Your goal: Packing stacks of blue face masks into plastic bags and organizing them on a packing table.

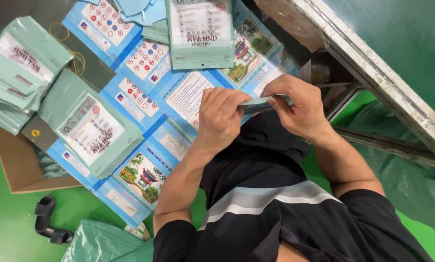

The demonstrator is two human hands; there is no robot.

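A single camera, worn on the person's head, looks steeply down past the chest at the desk. It sits close: both forearms fill the middle of the view, the desk's near edge runs below them, and green floor shows at the lower corners.

Packet mostly hidden between both hands.

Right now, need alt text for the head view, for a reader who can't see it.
Seen from above, a person's left hand and right hand pinch a thin pale green packet edge-on between them. Stacks of pale green packets lie on blue printed sheets to the left, with a cardboard box on the green floor.
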